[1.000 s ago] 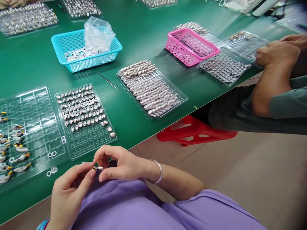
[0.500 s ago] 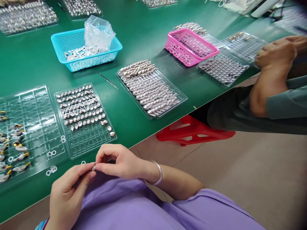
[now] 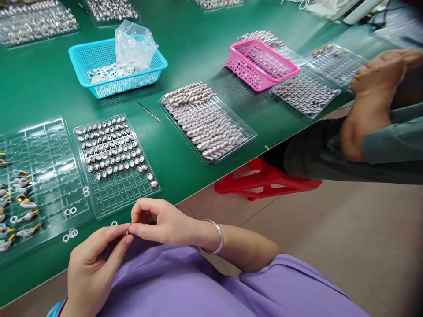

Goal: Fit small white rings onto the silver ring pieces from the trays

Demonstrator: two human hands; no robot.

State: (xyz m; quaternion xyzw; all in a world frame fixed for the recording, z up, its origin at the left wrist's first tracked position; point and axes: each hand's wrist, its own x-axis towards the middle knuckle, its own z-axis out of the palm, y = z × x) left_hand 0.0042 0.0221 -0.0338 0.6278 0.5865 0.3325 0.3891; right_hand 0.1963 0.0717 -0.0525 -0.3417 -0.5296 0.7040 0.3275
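Note:
My left hand (image 3: 94, 264) and my right hand (image 3: 160, 222) meet fingertip to fingertip just off the table's front edge. Both are closed in a pinch on one tiny piece, mostly covered by the fingers and too small to name. Beyond them lies a clear tray (image 3: 115, 193) with rows of small oval white-and-dark pieces; its nearer pockets hold few. To its left, another clear tray (image 3: 56, 154) carries several bird-like figures (image 3: 28, 204) with yellow tips. Loose white rings (image 3: 71, 234) lie on and beside that tray, and a single ring (image 3: 114, 223) is near my fingertips.
On the green table (image 3: 191, 48) stand a blue basket (image 3: 132, 81) with a plastic bag, a pink basket (image 3: 247, 75), tweezers (image 3: 147, 110) and a tray of long pale pieces (image 3: 211, 123). At right are a co-worker's hands (image 3: 380, 72); a red stool (image 3: 264, 180) sits below.
The fingertips have closed further over the tiny piece, so less of it shows. Both hands stay in nearly the same place; the whole view has shifted very slightly.

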